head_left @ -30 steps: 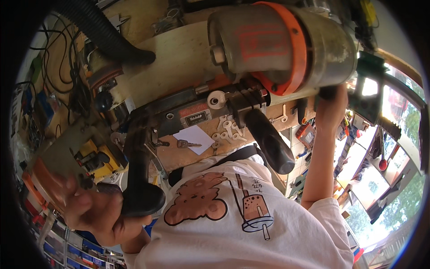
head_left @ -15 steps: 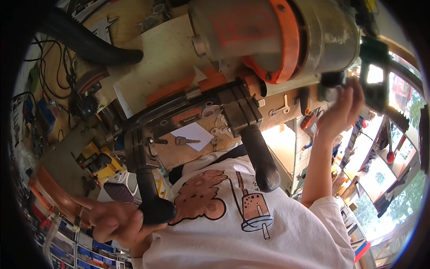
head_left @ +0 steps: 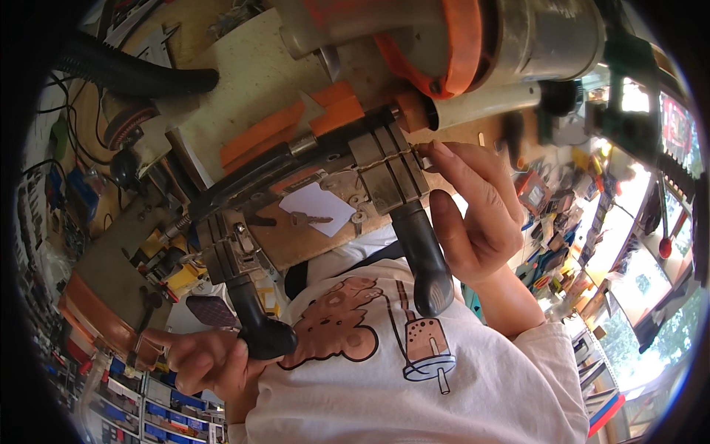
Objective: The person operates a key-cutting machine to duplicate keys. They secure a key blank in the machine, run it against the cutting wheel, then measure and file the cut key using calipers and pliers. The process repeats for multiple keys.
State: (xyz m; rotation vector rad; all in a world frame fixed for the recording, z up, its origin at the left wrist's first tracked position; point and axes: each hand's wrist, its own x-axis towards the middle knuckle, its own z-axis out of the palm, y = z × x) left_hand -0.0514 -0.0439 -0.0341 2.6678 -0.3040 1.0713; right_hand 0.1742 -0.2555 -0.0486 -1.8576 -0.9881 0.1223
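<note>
A large power tool with a grey and orange motor housing [head_left: 510,44] hangs close in front of me, above my white printed shirt. Two black handles stick out from its grey metal base [head_left: 370,170]. My left hand [head_left: 203,359] is closed around the knob of the left black handle [head_left: 255,329]. My right hand [head_left: 477,214] is beside the right black handle [head_left: 425,259], not gripping it. Its index fingertip touches a small pale knob [head_left: 423,154] at the end of the metal base, and the thumb curls toward the handle.
A black ribbed hose [head_left: 126,70] runs in from the upper left. A key on a white paper [head_left: 314,214] lies on the wooden bench [head_left: 296,244] behind the tool. Crowded workshop shelves fill the left and right edges, with blue bins [head_left: 140,392] at lower left.
My right hand came down from the upper right side of the motor housing to the metal base by the right handle. The tool now looms closer. My left hand stayed on its handle.
</note>
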